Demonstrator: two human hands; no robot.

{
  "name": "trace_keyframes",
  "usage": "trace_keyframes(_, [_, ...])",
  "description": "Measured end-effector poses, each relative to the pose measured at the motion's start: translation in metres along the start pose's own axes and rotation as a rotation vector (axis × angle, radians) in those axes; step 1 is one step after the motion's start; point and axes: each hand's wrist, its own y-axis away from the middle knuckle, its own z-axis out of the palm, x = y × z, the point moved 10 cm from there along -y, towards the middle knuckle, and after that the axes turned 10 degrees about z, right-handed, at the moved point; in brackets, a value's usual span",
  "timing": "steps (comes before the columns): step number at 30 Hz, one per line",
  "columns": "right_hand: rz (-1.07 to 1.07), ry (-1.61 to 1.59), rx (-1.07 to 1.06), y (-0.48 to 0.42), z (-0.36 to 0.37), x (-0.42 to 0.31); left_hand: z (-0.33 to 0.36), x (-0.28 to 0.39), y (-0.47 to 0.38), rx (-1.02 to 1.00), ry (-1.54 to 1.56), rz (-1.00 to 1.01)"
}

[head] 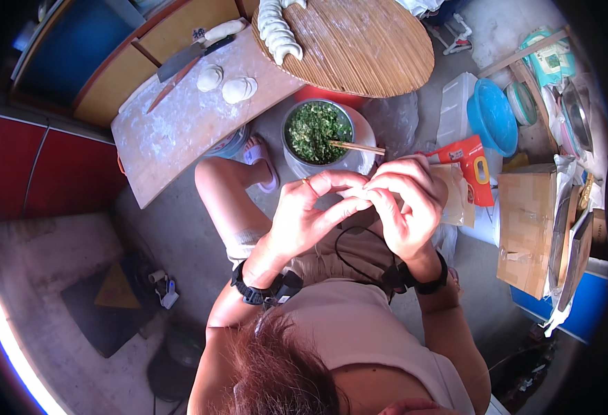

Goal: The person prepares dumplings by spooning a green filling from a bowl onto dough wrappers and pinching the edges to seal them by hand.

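Observation:
My left hand (304,212) and my right hand (410,207) meet at the fingertips above my lap, pinching a small piece of pale dough (358,191) that the fingers mostly hide. Just beyond them is a metal bowl of chopped green filling (317,132) with wooden chopsticks (358,147) resting in it. Folded dumplings (278,33) lie in a row along the left of a round slatted tray (361,46). On the floured board (179,140) are two stacks of dough wrappers (239,90), a cleaver (182,61), a tapered wooden rolling pin (173,85) and dough rolls (225,30).
A red packet (472,168) lies right of my right hand. Farther right are a blue basin (492,118), a clear plastic bin (454,106) and a cardboard box (524,228). A red cabinet (70,171) stands at the left. My slippered foot (260,163) is below the board's edge.

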Motion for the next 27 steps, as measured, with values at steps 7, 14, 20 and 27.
trace_keyframes(7, [-0.026,-0.021,-0.058,-0.007,-0.003,0.003,-0.003,0.001,-0.002,-0.017,0.014,-0.018])
trace_keyframes(14, [-0.011,0.053,-0.062,-0.009,0.003,0.001,0.003,-0.006,0.001,-0.1,-0.022,-0.106])
trace_keyframes(20, [0.162,-0.235,-0.115,-0.005,0.005,0.033,0.012,-0.018,0.007,-0.063,0.354,-0.291])
trace_keyframes(27, [0.484,-0.709,-0.681,-0.002,0.051,0.053,0.024,-0.029,0.02,-0.144,0.621,-0.419])
